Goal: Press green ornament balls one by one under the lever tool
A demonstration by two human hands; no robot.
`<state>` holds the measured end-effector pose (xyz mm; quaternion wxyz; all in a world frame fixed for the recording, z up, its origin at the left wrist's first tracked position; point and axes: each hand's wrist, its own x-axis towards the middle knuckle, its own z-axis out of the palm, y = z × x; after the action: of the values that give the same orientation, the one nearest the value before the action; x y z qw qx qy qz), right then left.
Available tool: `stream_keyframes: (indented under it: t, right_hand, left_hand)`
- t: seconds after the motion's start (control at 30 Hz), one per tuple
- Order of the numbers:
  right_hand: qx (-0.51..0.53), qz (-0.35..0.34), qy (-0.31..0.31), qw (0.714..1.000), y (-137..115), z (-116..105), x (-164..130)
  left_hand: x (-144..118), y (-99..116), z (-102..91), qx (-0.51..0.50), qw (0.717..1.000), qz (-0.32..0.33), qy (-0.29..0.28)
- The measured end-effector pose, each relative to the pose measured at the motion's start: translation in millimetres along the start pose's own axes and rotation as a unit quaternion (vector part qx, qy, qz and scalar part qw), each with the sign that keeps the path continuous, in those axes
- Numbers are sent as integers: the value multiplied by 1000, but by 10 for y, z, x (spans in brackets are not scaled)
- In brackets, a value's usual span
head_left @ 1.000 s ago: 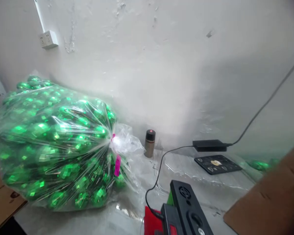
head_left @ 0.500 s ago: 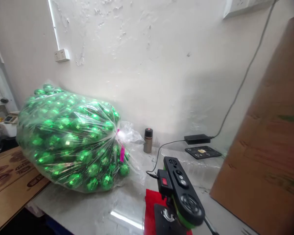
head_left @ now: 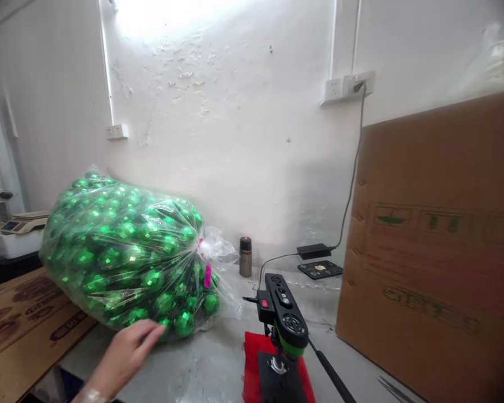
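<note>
My left hand [head_left: 128, 350] reaches in from the lower left, slightly smeared, with its thumb and fingers stretched toward the lower front of a clear plastic bag [head_left: 218, 246] and nothing visible in them. Shiny green faceted balls [head_left: 185, 323] fill the bag, which lies on its side, gathered at its neck, with a pink strip [head_left: 207, 275] there. I cannot tell whether the fingertips touch it. Right of the bag stands a black and green device [head_left: 286, 316] with a red switch, a long dark handle and a flat black base on a red cloth [head_left: 251, 358]. My right hand is out of view.
A large cardboard box [head_left: 428, 252] stands at the right, and flat printed cardboard [head_left: 21, 319] lies at the left. Near the wall are a dark bottle [head_left: 246, 257], a black adapter [head_left: 315, 251] with its cable, and a dark flat tray [head_left: 320, 269].
My left hand has come into view at the lower left, near the bag. The camera view has tilted up and turned right, showing more of the wall sockets and the box.
</note>
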<state>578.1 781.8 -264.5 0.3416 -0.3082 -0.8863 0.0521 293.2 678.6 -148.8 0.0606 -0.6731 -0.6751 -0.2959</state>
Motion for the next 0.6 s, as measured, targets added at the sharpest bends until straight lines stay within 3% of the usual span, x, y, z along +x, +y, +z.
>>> stream_keyframes:
  t: [0.1,0.17,0.27,0.37,0.6]
  right_hand:
    - [39,91,21,995,-31,211,673]
    - [50,172,33,983,41,320,1172]
    - [50,254,28,965,201,436,1666]
    - [71,276,7,959,245,544,1750]
    - [219,173,-46,959,27,676,1689]
  left_hand:
    - [789,249,510,140,982,65,-112]
    - [1248,374,777,168,973,82,-133]
    - [1686,440,983,189,964,102,-154]
    - [1813,402,1017,202,958,125,-160]
    - [1600,-13,856,209,957,135,-150]
